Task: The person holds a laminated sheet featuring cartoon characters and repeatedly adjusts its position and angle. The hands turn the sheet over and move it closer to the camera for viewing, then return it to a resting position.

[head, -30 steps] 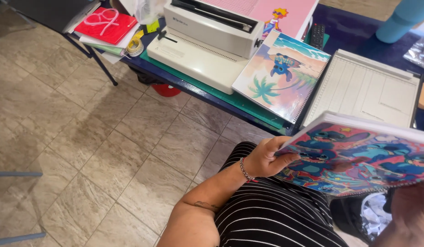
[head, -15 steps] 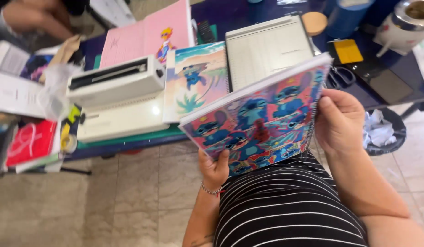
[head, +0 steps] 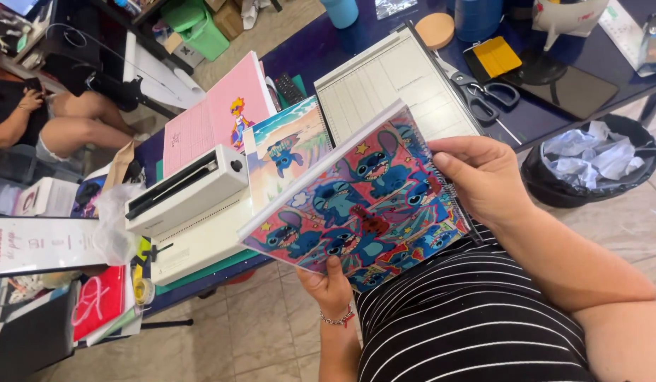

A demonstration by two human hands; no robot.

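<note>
I hold a spiral-bound notebook with a colourful blue-cartoon-creature cover, flat and face up over my lap. My left hand grips its near edge from below, thumb on the cover. My right hand clasps the right edge by the wire spiral. A beaded bracelet sits on my left wrist. I wear a black-and-white striped top.
A white binding machine, a beach-scene cover, a pink cover and a paper trimmer lie on the dark blue table. Scissors rest further right. A black bin stands right. Another person sits far left.
The view swung up from the floor to the table. The notebook came up between both hands and has turned flatter, with my right hand now on its spiral edge.
</note>
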